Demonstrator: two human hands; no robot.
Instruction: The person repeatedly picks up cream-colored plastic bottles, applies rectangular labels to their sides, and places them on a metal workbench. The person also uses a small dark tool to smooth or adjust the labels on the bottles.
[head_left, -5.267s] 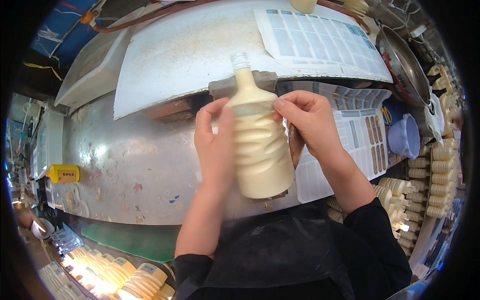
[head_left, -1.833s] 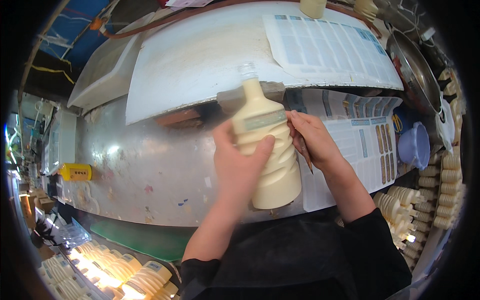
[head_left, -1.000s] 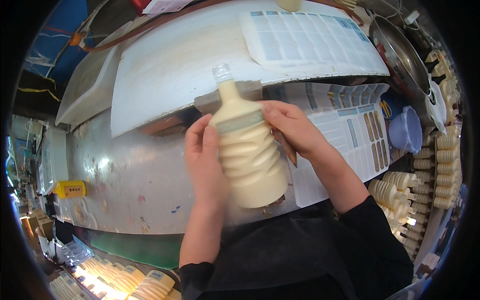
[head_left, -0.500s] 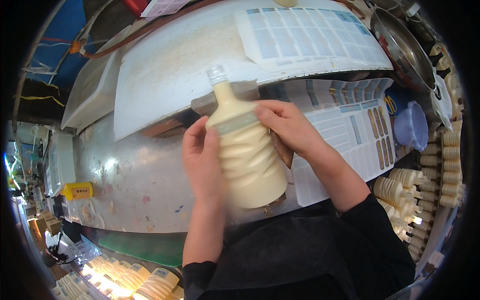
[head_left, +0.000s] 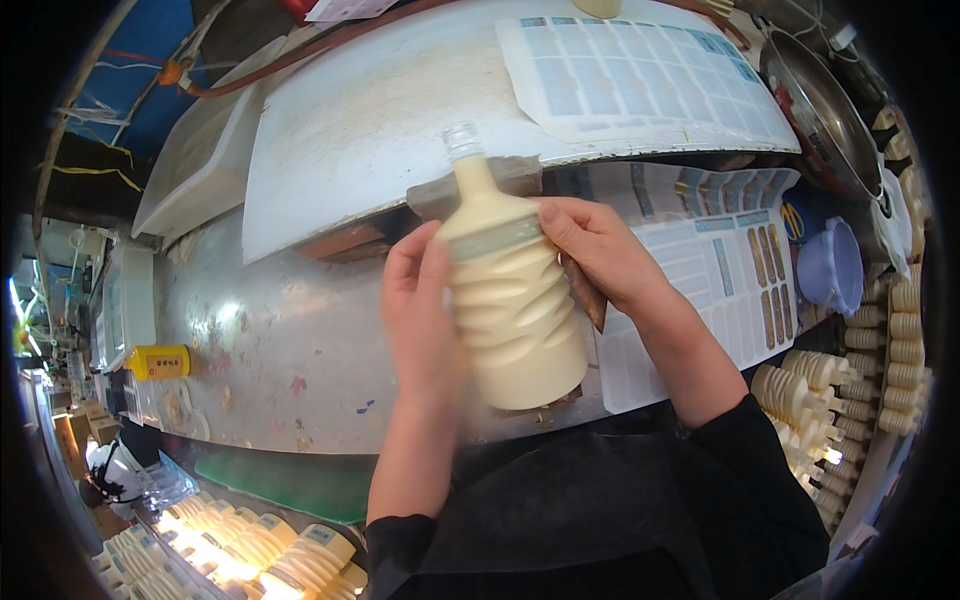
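A cream bottle (head_left: 518, 315) with a wavy, ridged body and clear threaded neck leans in front of me, its neck pointing away. Across its shoulder lies a translucent greenish label strip (head_left: 492, 243). My left hand (head_left: 418, 300) has its fingers curled and its thumb against the strip's left end. At the other end, my right hand (head_left: 590, 245) pinches the strip between thumb and forefinger, by the bottle's right shoulder. Behind the bottle shows a grey pad (head_left: 432, 198), and a brown wooden piece (head_left: 585, 292) juts out at its right side; the bottle's underside is hidden.
Sheets of printed labels (head_left: 650, 345) lie to the right, with another sheet (head_left: 640, 80) on the raised white board (head_left: 350, 120). A metal pan (head_left: 825, 110) and lilac bucket (head_left: 832, 265) stand at right. Bottles (head_left: 800, 390) crowd the lower right and lower left. A yellow container (head_left: 158, 362) sits left.
The whole scene has shifted slightly right in the picture. My hands stay at the two ends of the label strip, and the bottle keeps its place against the pad.
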